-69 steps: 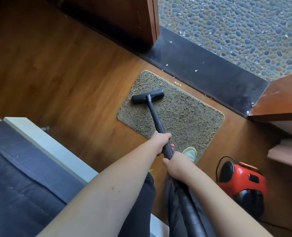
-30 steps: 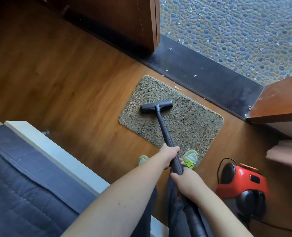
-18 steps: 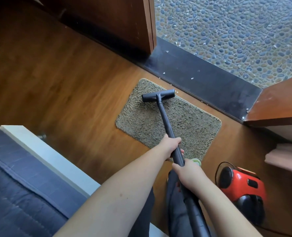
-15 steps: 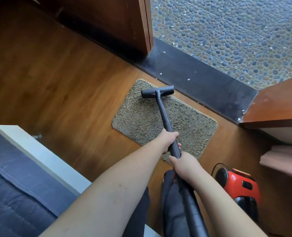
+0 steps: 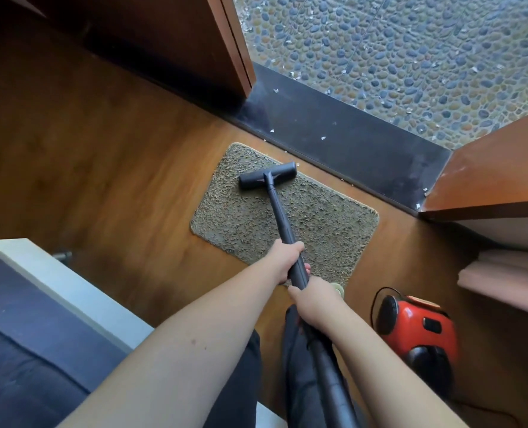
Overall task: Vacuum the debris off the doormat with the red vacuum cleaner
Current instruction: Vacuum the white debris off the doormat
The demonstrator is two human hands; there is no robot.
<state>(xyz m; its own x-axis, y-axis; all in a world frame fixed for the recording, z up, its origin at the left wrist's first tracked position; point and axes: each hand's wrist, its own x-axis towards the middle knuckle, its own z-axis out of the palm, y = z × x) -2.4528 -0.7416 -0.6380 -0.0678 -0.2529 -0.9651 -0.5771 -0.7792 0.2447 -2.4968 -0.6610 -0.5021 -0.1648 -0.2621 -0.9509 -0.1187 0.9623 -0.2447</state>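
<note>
A brown-green doormat (image 5: pixel 324 223) lies on the wooden floor before the dark threshold. The black vacuum nozzle (image 5: pixel 267 175) sits flat on the mat's far left part, near its far edge. A black wand (image 5: pixel 279 217) runs from the nozzle back to me. My left hand (image 5: pixel 285 259) grips the wand further up, and my right hand (image 5: pixel 313 299) grips it just behind. The red vacuum cleaner body (image 5: pixel 417 330) stands on the floor at the right, near my foot. Small white debris bits (image 5: pixel 323 138) lie on the threshold.
An open wooden door (image 5: pixel 225 44) stands at the back, another wooden panel (image 5: pixel 497 174) at the right. Pebbled paving (image 5: pixel 411 57) lies beyond the threshold (image 5: pixel 364 149). A dark-covered bed with a white frame (image 5: pixel 55 285) fills the lower left.
The nozzle slid away from me toward the mat's far edge by the threshold and now sits slightly back from it. Both hands kept their grip on the wand.
</note>
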